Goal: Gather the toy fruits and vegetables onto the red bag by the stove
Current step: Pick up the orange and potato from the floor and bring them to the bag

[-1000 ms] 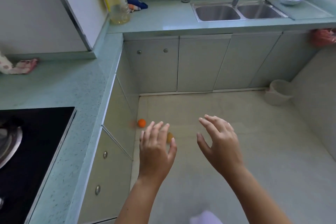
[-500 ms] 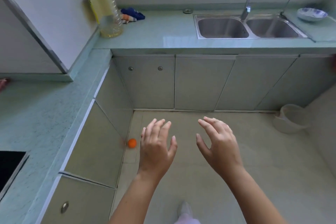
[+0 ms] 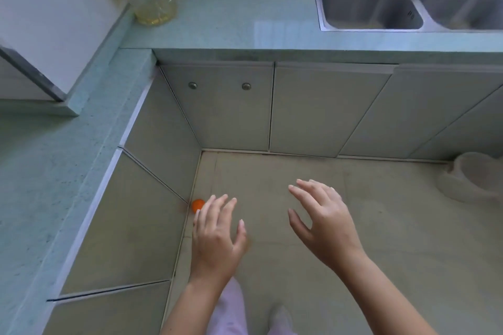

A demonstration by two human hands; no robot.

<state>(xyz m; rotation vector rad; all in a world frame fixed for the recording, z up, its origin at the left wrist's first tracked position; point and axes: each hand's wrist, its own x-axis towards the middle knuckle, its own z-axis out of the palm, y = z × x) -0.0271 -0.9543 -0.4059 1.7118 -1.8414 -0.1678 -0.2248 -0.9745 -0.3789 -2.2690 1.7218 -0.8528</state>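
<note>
Now | you are holding both hands, left (image 3: 216, 236) and right (image 3: 324, 221), spread and empty | orange ball (image 3: 198, 205) is lying by cabinet (image 3: 141, 223) | likely light, smooth; cup around it.

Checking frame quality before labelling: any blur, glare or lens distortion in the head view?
Head view: wide-angle bending bows the pale green countertop edge and cabinet lines; a soft window reflection glares near the steel double sink; the clear plastic oil bottle smears with motion blur; the small orange toy fruit and both open hands, left and right, read adequately sharp.

Single head view, looking steeply down past counter corner (image 3: 136, 62) at floor (image 3: 408, 239).
</note>
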